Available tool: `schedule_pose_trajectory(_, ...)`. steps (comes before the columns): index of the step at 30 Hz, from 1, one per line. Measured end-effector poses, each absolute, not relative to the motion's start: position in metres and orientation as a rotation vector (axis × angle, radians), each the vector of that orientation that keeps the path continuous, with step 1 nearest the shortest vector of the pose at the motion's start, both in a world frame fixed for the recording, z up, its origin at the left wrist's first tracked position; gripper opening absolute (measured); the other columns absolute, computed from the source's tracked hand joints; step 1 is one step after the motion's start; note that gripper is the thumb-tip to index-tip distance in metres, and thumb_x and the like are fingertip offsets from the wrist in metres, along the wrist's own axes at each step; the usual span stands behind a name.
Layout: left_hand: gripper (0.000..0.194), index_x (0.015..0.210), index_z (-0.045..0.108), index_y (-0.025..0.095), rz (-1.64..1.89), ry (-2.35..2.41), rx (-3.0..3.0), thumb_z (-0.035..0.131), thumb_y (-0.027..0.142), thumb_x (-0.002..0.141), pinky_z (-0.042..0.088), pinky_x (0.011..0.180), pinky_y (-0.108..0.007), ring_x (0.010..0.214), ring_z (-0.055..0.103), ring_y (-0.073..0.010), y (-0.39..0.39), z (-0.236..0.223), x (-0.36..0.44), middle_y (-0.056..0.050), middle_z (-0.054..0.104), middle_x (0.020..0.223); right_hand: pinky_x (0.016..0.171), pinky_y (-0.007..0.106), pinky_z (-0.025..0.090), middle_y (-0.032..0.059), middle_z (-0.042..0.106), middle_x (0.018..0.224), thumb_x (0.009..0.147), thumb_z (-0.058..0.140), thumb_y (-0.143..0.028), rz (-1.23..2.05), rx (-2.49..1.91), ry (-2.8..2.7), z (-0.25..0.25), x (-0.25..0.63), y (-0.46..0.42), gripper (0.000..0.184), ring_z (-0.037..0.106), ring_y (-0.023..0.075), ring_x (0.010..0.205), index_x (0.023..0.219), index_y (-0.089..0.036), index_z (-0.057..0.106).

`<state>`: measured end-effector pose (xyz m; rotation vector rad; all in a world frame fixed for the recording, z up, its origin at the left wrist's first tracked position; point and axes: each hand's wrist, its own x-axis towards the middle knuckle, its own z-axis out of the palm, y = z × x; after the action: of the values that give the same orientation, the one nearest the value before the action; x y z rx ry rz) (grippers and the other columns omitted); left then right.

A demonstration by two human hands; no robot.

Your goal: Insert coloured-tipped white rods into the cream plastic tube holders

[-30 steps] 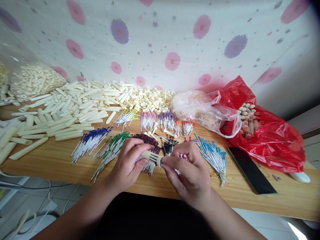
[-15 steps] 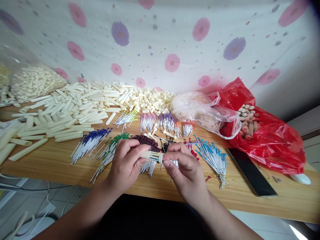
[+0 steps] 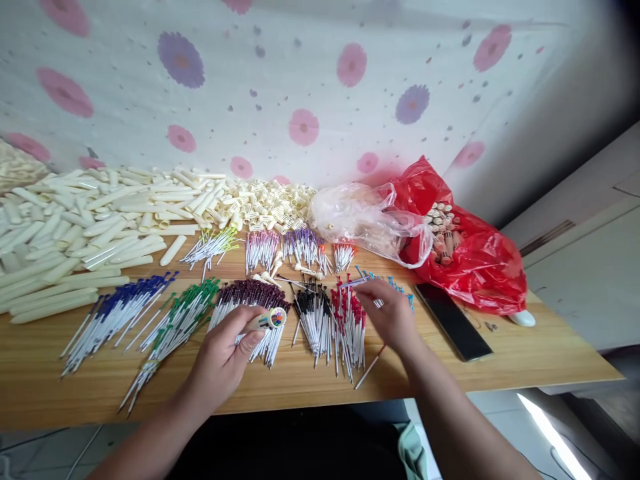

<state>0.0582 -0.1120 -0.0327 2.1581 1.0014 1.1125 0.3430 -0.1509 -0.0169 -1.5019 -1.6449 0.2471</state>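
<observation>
My left hand point(image 3: 225, 353) is closed around a cream multicolour pen barrel point(image 3: 257, 323), whose round end faces me and shows several small coloured tips inside. My right hand point(image 3: 390, 317) is over the red-topped refills point(image 3: 350, 327), its fingers curled inward. At its fingertips lies a thin, clear purplish stick point(image 3: 350, 284); whether they grip it or only touch it is hidden. Blue-topped refills point(image 3: 406, 297) are partly covered by this hand. Beneath the pen barrel spread the dark maroon refills point(image 3: 250, 293), with black-topped ones point(image 3: 313, 317) between my hands.
Green point(image 3: 183, 320) and dark blue refills point(image 3: 120, 313) lie left. Yellow point(image 3: 213, 243), pink point(image 3: 261, 250), purple point(image 3: 305, 247) and orange refills point(image 3: 344, 255) sit behind. Cream barrels point(image 3: 100, 220) pile at the back left. A red bag point(image 3: 480, 267) and phone point(image 3: 453, 323) are right.
My right hand has left the pen barrel and moved right to the red refills. My left hand keeps the barrel, now turned end-on towards me. The view has swung right.
</observation>
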Motion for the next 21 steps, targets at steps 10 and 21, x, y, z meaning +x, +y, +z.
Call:
schedule_pose_trajectory(10,0.015,0.099,0.062,0.022,1.176,1.04,2.075,0.055,0.029,0.087,0.051,0.075,-0.028,0.084,0.063,-0.0185,-0.111,-0.029,0.064,-0.004,0.065,0.092,0.068,0.028,0.047,0.0066,0.072,0.083,0.081,0.057,-0.02,0.234,-1.757,-1.863,0.0,0.372,-0.11,0.014,0.065,0.0181,0.074,0.081,-0.018,0.071)
schedule_pose_trajectory(21,0.03,0.096,0.061,0.02,1.108,0.778,1.863,0.045,0.045,0.092,0.048,0.085,-0.033,0.094,0.059,-0.0202,-0.117,-0.026,0.056,-0.007,0.061,0.097,0.075,0.035,0.053,0.0074,0.068,0.089,0.086,0.059,-0.026,0.405,-1.081,-1.966,0.015,0.309,-0.163,0.016,0.064,0.0187,0.084,0.098,-0.019,0.067)
